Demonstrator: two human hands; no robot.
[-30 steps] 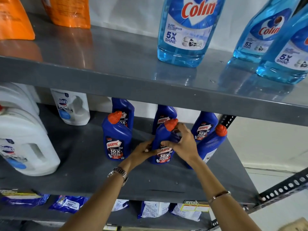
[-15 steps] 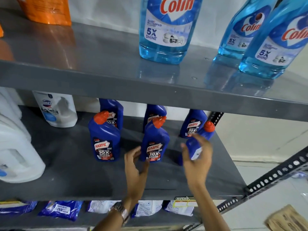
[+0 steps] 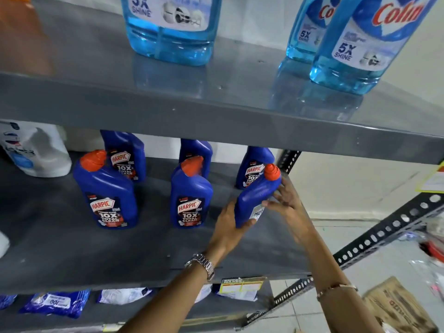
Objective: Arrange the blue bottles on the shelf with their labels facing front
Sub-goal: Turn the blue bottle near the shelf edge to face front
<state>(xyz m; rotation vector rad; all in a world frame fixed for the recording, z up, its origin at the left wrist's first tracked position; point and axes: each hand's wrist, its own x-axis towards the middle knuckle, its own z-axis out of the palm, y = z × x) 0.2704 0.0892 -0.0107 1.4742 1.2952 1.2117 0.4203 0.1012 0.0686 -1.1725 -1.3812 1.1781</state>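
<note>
Several dark blue Harpic bottles with orange caps stand on the grey middle shelf (image 3: pixel 72 255). The front left bottle (image 3: pixel 108 193) and front middle bottle (image 3: pixel 191 200) show their labels to the front. Behind them stand three more: back left bottle (image 3: pixel 127 155), back middle bottle (image 3: pixel 197 147), back right bottle (image 3: pixel 252 164). The front right bottle (image 3: pixel 257 195) is tilted, its white back label turned to the right. My left hand (image 3: pixel 230 224) grips its base and left side. My right hand (image 3: pixel 286 203) holds its right side.
Light blue Colin bottles (image 3: pixel 173 27) (image 3: pixel 365 44) stand on the upper shelf (image 3: pixel 216 121). A white jug (image 3: pixel 36 152) sits at the middle shelf's back left. Packets (image 3: pixel 55 302) lie on the lower shelf. A perforated metal upright (image 3: pixel 384 231) and a cardboard piece (image 3: pixel 396 306) are at right.
Both hands left the front middle bottle, which now stands label-front, and moved right. They have taken hold of the front right bottle, which is now tilted.
</note>
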